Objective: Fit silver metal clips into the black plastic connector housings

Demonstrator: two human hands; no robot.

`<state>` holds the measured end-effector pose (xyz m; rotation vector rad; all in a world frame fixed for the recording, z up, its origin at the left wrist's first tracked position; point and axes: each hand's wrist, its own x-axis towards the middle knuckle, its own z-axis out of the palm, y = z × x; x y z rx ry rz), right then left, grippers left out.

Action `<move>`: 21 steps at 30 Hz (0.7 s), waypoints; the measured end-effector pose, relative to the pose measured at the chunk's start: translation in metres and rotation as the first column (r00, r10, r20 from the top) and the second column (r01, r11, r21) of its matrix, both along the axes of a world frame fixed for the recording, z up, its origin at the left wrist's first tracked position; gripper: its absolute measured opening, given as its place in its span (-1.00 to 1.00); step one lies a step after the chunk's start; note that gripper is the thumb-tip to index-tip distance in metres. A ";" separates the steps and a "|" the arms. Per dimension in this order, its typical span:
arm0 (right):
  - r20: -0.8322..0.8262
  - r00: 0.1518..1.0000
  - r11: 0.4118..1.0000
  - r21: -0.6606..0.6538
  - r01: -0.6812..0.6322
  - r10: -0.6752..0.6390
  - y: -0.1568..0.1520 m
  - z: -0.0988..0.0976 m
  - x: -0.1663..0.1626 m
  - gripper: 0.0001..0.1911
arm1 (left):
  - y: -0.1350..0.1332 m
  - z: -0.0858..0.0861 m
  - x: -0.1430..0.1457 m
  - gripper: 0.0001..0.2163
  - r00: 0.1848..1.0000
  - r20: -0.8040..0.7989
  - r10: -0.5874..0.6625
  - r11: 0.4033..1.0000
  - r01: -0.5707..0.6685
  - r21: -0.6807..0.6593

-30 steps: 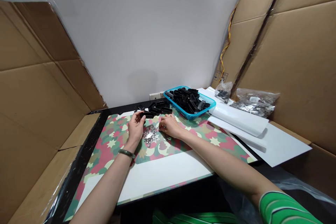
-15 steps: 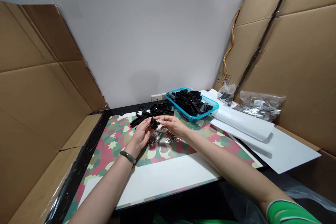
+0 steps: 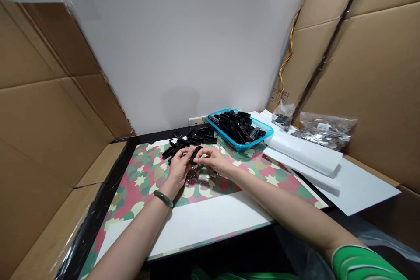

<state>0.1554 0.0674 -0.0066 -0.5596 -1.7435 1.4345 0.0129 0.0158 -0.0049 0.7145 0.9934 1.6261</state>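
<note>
Between my two hands is a small black plastic piece (image 3: 196, 153), tilted, its details too small to read. My left hand (image 3: 179, 167) grips its left side with fingers closed. The fingers of my right hand (image 3: 212, 159) pinch it from the right. Below the hands, small shiny metal parts (image 3: 193, 176) lie scattered on the patterned sheet (image 3: 141, 192), partly hidden by the fingers. Just beyond the hands is a loose heap of similar black pieces (image 3: 173, 148).
A blue plastic basket (image 3: 241, 148) full of black pieces stands at the back right. Clear bags of small parts (image 3: 323, 133) and rolled white sheets (image 3: 305, 155) lie on the right. Cardboard panels (image 3: 49, 109) rise on both sides, with a wall behind.
The black piece has been turned in my hands and now points up and to the right. My right fingers have curled in closer around it.
</note>
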 end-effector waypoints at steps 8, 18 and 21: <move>-0.066 0.979 0.968 -0.177 0.180 -0.194 0.009 -0.001 0.002 -0.64 | -0.011 0.006 0.000 -0.61 0.793 -0.586 0.165 0.939 0.056 0.339; -0.079 0.974 0.974 -0.103 0.203 -0.211 -0.002 0.012 0.005 -0.66 | -0.007 -0.003 -0.005 -0.75 0.758 -0.571 0.314 0.915 -0.081 0.396; -0.085 0.982 0.980 -0.122 0.160 -0.171 -0.003 0.012 0.005 -0.65 | -0.007 -0.002 -0.004 -0.75 0.757 -0.578 0.306 0.919 -0.075 0.388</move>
